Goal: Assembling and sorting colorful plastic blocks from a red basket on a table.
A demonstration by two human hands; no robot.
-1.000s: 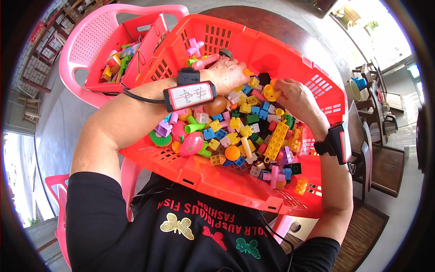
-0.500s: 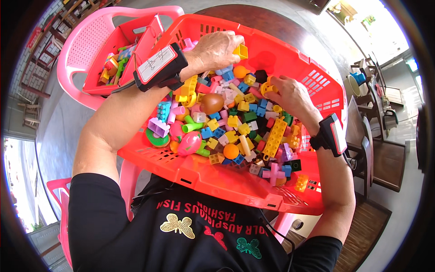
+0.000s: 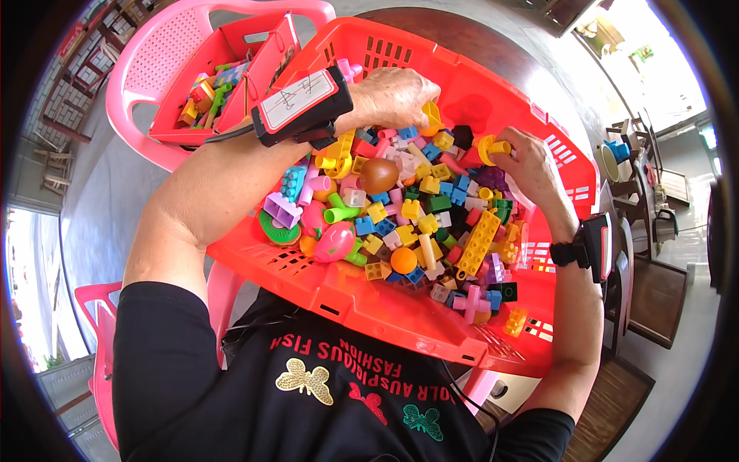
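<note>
Before me is a large red plastic basket [image 3: 339, 304] holding a heap of colourful toy building blocks and toy food. My left hand [image 3: 396, 96] is over its far side, fingers closed on a yellow block [image 3: 433, 117] that is partly hidden. On the right, my right hand [image 3: 531, 165] pinches a yellow toy piece [image 3: 490, 150] with a curved, ring-like part and a short tube. Between the hands lie a brown egg-shaped toy [image 3: 379, 176], several small blocks and an orange ball [image 3: 403, 260]. A long yellow studded block [image 3: 479, 245] rests below my right hand.
At the far left, a pink plastic chair [image 3: 165, 54] bears a red box [image 3: 271, 54] with more toys in it. Beyond the basket is a dark brown round surface [image 3: 462, 35]. Wooden furniture [image 3: 654, 296] stands on the right.
My right hand has lifted the yellow ring-like piece off the heap and moved right. My left hand, still gripping the yellow block, has shifted right and slightly nearer. The whole view has shifted somewhat.
</note>
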